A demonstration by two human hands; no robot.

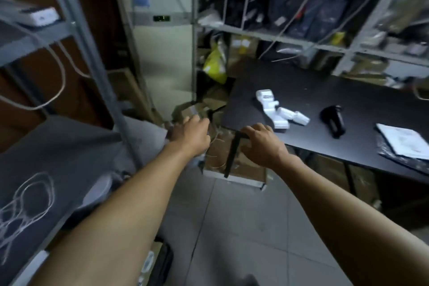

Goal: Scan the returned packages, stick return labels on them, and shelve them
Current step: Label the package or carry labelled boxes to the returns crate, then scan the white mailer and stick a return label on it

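My left hand [191, 138] reaches out over blurred cardboard packages [197, 111] stacked on the floor past the table's left end. Its fingers are bent, and the blur hides whether they hold anything. My right hand [263, 143] sits on the near left corner of the black table [313, 97], fingers curled over its edge just above the table leg. On the table lie a white handheld device [272, 109], a black scanner [333, 122], and a grey bagged package with a white label [402, 144].
Metal shelves [267, 37] packed with parcels stand behind the table, with a yellow bag [216, 64] at their left end. Another shelf post [92, 58] rises on my left. Cardboard boxes [246, 165] sit under the table. Grey tiled floor lies below my arms.
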